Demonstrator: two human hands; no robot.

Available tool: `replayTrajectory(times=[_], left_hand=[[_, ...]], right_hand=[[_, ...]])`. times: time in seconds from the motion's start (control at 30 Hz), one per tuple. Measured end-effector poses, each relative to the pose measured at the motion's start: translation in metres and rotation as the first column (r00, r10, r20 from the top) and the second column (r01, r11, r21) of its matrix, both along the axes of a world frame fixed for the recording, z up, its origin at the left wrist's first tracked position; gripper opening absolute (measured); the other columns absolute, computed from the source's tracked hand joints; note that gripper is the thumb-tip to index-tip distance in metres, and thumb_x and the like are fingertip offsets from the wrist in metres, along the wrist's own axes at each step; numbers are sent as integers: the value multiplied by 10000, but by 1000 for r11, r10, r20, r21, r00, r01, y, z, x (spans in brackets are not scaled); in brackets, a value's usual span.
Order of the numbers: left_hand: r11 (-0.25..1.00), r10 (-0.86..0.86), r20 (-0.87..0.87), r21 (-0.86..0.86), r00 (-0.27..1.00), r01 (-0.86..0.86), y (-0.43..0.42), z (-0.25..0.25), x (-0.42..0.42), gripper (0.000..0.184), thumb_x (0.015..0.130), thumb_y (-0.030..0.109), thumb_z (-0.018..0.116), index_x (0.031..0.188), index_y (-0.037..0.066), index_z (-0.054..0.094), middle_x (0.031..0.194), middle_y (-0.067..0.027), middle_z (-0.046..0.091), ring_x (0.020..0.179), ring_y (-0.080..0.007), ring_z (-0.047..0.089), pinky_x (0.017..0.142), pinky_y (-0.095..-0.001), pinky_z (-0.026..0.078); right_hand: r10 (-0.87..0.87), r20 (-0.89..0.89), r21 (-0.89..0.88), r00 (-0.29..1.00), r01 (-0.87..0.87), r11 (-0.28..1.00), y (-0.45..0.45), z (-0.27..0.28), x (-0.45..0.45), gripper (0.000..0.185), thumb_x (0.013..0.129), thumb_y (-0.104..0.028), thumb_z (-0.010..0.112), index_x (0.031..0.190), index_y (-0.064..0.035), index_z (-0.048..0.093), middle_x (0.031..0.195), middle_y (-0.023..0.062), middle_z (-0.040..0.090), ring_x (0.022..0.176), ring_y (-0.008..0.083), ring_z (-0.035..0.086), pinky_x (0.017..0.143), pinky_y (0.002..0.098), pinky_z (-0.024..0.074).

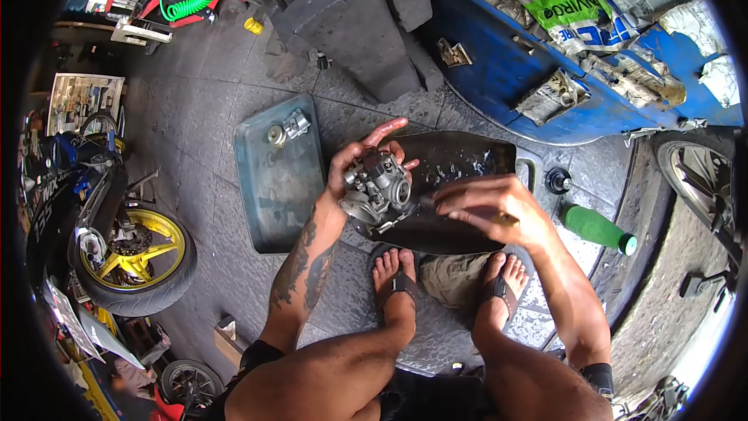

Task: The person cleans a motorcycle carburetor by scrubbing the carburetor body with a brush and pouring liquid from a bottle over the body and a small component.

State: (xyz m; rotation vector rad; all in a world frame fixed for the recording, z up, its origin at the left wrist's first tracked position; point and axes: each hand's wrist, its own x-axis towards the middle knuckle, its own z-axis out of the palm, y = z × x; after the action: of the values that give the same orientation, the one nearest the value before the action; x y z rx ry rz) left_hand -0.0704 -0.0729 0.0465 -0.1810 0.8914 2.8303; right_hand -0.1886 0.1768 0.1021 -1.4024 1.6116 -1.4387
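A metal carburetor point(379, 187) with a round bore rests in my left hand point(352, 171), whose fingers are curled around it while the index finger points outward. Just to the right, my right hand point(499, 209) hovers over a dark tray point(436, 242), apart from the carburetor. Motion smears its fingers, so whether they pinch something small is unclear. Small shiny parts point(479, 164) lie scattered in the dark tray. To the left is a grey-blue rectangular tray point(253, 187) with another small metal assembly point(288, 127) near its far end.
A green bottle point(596, 228) lies at right near a black round cap-like piece point(558, 180). A blue container point(499, 101) with dirty packaging stands ahead, beside a dark moulded block point(351, 27). Left is a motorcycle with a yellow wheel point(136, 259). My sandalled feet flank a cloth-like bundle point(452, 278).
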Motion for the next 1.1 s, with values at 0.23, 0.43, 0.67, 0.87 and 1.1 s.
replayTrajectory(times=[0.23, 0.43, 0.67, 0.87, 1.1], left_hand=[[990, 11, -94, 144, 995, 2, 6, -16, -4, 935, 840, 498, 573, 1523, -22, 201, 953, -114, 583, 845, -348, 654, 1158, -505, 220], [994, -55, -170, 81, 984, 70, 11, -5, -4, 977, 812, 477, 621, 1530, -10, 172, 931, -97, 581, 808, -337, 673, 1199, -509, 133], [965, -2, -62, 262, 998, 18, 13, -16, -4, 957, 781, 433, 656, 1525, 25, 213, 918, -93, 587, 761, -336, 674, 1218, -526, 109], [972, 47, -37, 233, 998, -37, 13, -14, -4, 881, 865, 485, 558, 1515, -12, 231, 1018, -116, 600, 976, -256, 637, 1173, -578, 240], [971, 137, 91, 182, 986, -152, 7, -15, 2, 708, 923, 414, 430, 1488, 3, 313, 1067, -164, 689, 1076, -274, 658, 1148, -595, 303]], right_hand=[[57, 65, -82, 996, -52, 995, 1, 11, 6, 209, 822, 6, 672, 1028, -16, 701, 1082, 143, 707, 1018, 328, 687, 875, 389, 561], [134, 41, -163, 990, -126, 978, 3, 23, 6, 282, 765, -11, 661, 1046, -15, 692, 1134, 157, 690, 1039, 335, 675, 878, 398, 556], [124, -110, -183, 986, -142, 973, -3, 30, 12, 292, 743, -11, 674, 1034, -20, 685, 1143, 152, 685, 1036, 342, 674, 863, 398, 561], [-127, -152, -86, 980, 115, 990, -2, 30, 23, 293, 759, -17, 712, 1050, -54, 692, 1077, 104, 706, 986, 309, 689, 850, 383, 576], [-124, -103, -48, 987, 119, 992, 0, 23, 15, 304, 770, -16, 708, 1070, -60, 686, 1140, 106, 686, 1043, 296, 671, 890, 378, 568]])
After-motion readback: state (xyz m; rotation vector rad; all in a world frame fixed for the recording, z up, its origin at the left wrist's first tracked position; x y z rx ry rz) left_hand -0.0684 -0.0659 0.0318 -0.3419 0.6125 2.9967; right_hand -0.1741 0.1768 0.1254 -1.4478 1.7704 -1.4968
